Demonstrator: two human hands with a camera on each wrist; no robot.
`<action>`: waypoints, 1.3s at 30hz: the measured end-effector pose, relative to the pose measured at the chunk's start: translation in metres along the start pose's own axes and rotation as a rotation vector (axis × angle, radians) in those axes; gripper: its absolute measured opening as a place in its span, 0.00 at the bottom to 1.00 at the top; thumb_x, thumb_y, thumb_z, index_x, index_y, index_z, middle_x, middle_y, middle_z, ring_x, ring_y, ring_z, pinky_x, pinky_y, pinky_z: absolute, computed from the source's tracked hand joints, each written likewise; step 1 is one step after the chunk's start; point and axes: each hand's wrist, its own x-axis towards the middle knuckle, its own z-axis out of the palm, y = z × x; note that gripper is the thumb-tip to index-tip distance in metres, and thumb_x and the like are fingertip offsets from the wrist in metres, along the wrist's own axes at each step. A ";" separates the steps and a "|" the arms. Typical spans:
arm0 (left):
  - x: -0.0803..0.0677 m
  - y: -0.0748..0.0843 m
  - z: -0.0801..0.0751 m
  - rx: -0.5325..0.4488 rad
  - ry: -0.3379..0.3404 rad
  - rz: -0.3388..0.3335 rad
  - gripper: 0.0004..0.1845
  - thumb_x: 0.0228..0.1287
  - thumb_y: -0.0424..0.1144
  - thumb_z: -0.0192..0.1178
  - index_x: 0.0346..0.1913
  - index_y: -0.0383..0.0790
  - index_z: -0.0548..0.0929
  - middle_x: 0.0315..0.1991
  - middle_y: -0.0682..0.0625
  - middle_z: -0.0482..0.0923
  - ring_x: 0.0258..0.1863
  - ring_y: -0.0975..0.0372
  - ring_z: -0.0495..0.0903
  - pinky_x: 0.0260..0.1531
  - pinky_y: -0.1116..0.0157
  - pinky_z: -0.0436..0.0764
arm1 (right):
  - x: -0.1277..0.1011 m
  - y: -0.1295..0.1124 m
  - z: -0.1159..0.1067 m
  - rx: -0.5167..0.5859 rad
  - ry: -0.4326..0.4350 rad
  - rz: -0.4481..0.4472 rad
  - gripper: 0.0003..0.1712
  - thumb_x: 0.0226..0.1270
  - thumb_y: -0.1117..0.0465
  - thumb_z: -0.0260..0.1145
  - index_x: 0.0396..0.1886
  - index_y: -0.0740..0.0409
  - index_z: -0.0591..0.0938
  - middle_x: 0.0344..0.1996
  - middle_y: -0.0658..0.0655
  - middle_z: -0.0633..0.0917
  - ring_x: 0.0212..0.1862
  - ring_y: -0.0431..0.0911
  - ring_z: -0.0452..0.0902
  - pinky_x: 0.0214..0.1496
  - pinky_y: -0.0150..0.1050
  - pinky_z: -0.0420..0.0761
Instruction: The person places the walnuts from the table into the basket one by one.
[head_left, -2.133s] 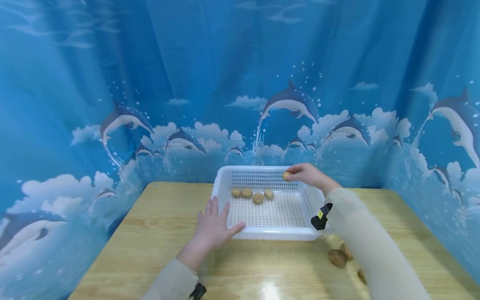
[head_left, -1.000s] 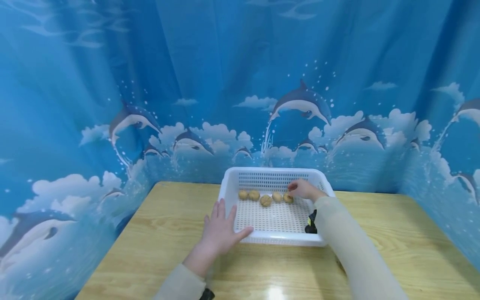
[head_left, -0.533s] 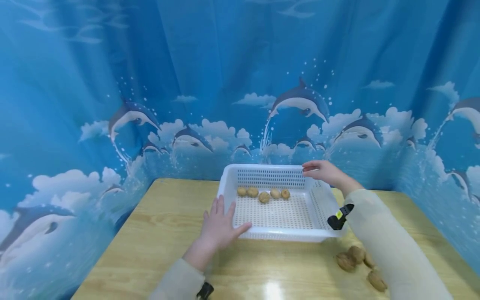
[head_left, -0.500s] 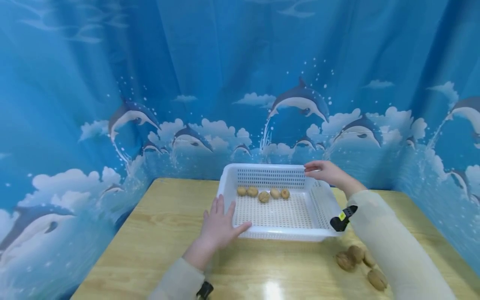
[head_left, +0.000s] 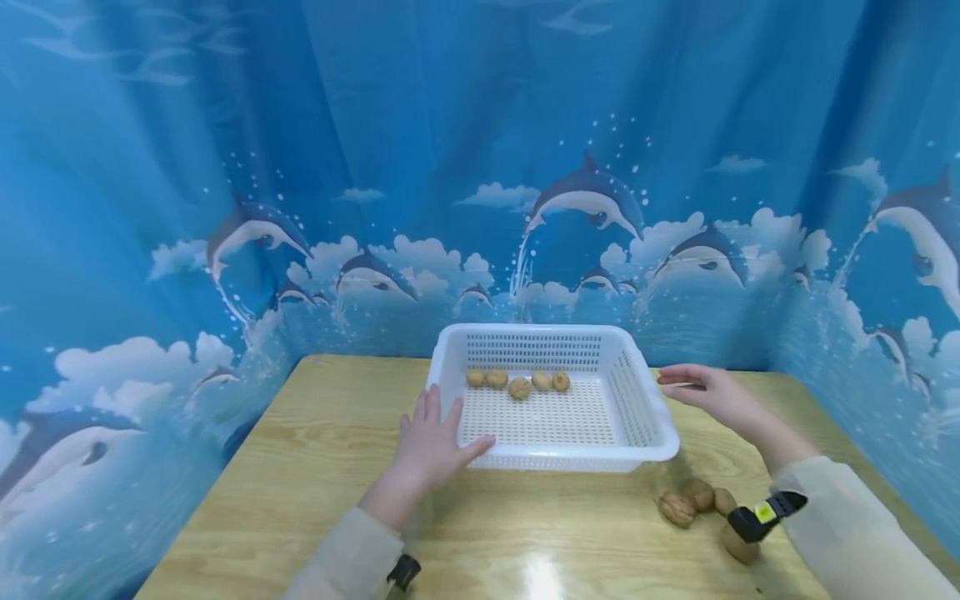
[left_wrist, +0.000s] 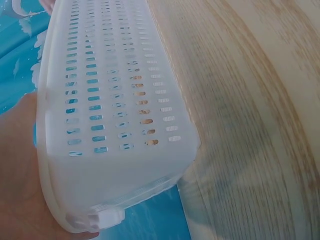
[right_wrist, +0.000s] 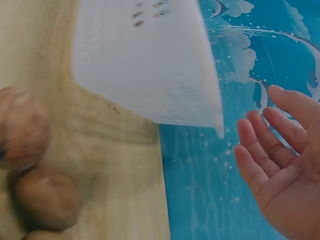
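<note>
A white perforated plastic basket (head_left: 558,451) stands on the wooden table, with several walnuts (head_left: 519,388) lying in a loose row across its floor toward the back. My left hand (head_left: 429,442) lies spread at the basket's front left corner, its fingers straight; the left wrist view shows the hand (left_wrist: 19,165) against the rim. Just right of the basket, my right hand (head_left: 716,397) hovers with fingers loosely extended and nothing in them. The right wrist view shows that palm (right_wrist: 292,192) bare. More walnuts (head_left: 677,507) lie on the table below the right hand, partly hidden by the wrist camera.
Blue dolphin-printed curtains (head_left: 450,125) surround the table (head_left: 315,467) at the back and sides. A black camera (head_left: 767,514) sits on the right wrist. Wooden tabletop lies left of and in front of the basket.
My right hand put a walnut down at the row's right end, let go, rose, and moved right out of the basket. The left hand keeps its place on the basket.
</note>
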 end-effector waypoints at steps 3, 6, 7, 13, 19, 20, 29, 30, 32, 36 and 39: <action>0.000 -0.001 0.000 0.006 -0.002 -0.003 0.48 0.56 0.72 0.46 0.71 0.42 0.58 0.72 0.35 0.38 0.70 0.42 0.38 0.62 0.37 0.46 | -0.017 0.011 0.007 0.004 0.027 -0.031 0.30 0.70 0.53 0.56 0.63 0.70 0.67 0.57 0.71 0.73 0.55 0.64 0.71 0.53 0.59 0.73; 0.000 -0.002 -0.001 0.005 0.002 -0.004 0.48 0.56 0.72 0.46 0.71 0.42 0.58 0.72 0.35 0.39 0.70 0.42 0.39 0.62 0.36 0.46 | -0.032 0.020 0.014 -0.006 0.056 -0.036 0.28 0.70 0.54 0.57 0.61 0.69 0.69 0.56 0.69 0.75 0.53 0.57 0.75 0.51 0.52 0.77; -0.001 -0.002 0.000 0.005 0.003 -0.004 0.48 0.56 0.73 0.46 0.71 0.42 0.59 0.72 0.35 0.39 0.70 0.42 0.39 0.62 0.36 0.46 | -0.037 0.023 0.017 -0.009 0.061 -0.032 0.27 0.69 0.55 0.58 0.61 0.69 0.70 0.55 0.69 0.75 0.52 0.53 0.76 0.50 0.49 0.78; -0.008 -0.004 0.006 0.011 -0.031 -0.007 0.51 0.53 0.76 0.43 0.71 0.44 0.58 0.72 0.35 0.39 0.70 0.42 0.39 0.62 0.37 0.47 | -0.070 0.043 0.028 0.034 0.025 0.021 0.28 0.69 0.56 0.58 0.60 0.72 0.70 0.54 0.70 0.76 0.45 0.29 0.75 0.44 0.31 0.77; -0.008 -0.002 0.008 -0.018 -0.012 -0.003 0.50 0.54 0.75 0.44 0.71 0.44 0.58 0.73 0.36 0.38 0.70 0.42 0.37 0.62 0.37 0.46 | -0.091 0.058 0.028 0.067 -0.006 0.027 0.28 0.70 0.60 0.57 0.59 0.79 0.67 0.53 0.75 0.74 0.43 0.25 0.73 0.42 0.28 0.77; -0.008 -0.003 0.008 -0.019 -0.012 -0.007 0.50 0.54 0.75 0.43 0.71 0.44 0.58 0.73 0.36 0.38 0.70 0.42 0.37 0.62 0.37 0.46 | -0.093 0.061 0.027 0.067 -0.010 0.028 0.27 0.70 0.60 0.56 0.59 0.79 0.66 0.53 0.75 0.74 0.43 0.24 0.72 0.42 0.28 0.77; 0.001 -0.002 0.003 -0.016 -0.003 -0.027 0.49 0.54 0.75 0.44 0.72 0.45 0.57 0.73 0.37 0.36 0.71 0.44 0.35 0.63 0.38 0.44 | -0.098 0.074 0.022 0.109 -0.099 0.056 0.29 0.72 0.61 0.54 0.61 0.82 0.62 0.56 0.80 0.69 0.44 0.24 0.73 0.43 0.28 0.78; 0.001 -0.001 0.002 -0.014 -0.001 -0.024 0.50 0.54 0.75 0.43 0.72 0.45 0.57 0.73 0.37 0.36 0.71 0.43 0.36 0.63 0.38 0.44 | -0.097 0.075 0.022 0.104 -0.104 0.064 0.30 0.71 0.61 0.54 0.61 0.82 0.62 0.56 0.79 0.69 0.45 0.25 0.73 0.43 0.29 0.78; 0.001 -0.001 -0.001 -0.009 -0.005 -0.023 0.50 0.54 0.76 0.43 0.72 0.45 0.56 0.73 0.37 0.36 0.71 0.43 0.36 0.63 0.38 0.45 | -0.097 0.077 0.024 0.059 -0.093 0.080 0.31 0.70 0.59 0.57 0.60 0.80 0.64 0.56 0.78 0.70 0.47 0.32 0.75 0.43 0.29 0.78; 0.000 0.000 -0.003 -0.007 -0.019 -0.017 0.50 0.54 0.75 0.43 0.72 0.45 0.56 0.73 0.36 0.36 0.71 0.43 0.36 0.63 0.38 0.46 | -0.098 0.083 0.029 -0.058 -0.060 0.126 0.33 0.64 0.54 0.63 0.59 0.75 0.69 0.54 0.74 0.74 0.49 0.50 0.78 0.43 0.32 0.79; 0.000 0.001 -0.003 -0.006 -0.022 -0.011 0.49 0.55 0.75 0.44 0.72 0.45 0.56 0.73 0.36 0.36 0.71 0.43 0.36 0.63 0.38 0.46 | -0.099 0.087 0.030 -0.087 -0.055 0.126 0.32 0.62 0.56 0.65 0.56 0.76 0.71 0.51 0.73 0.76 0.45 0.50 0.79 0.41 0.33 0.79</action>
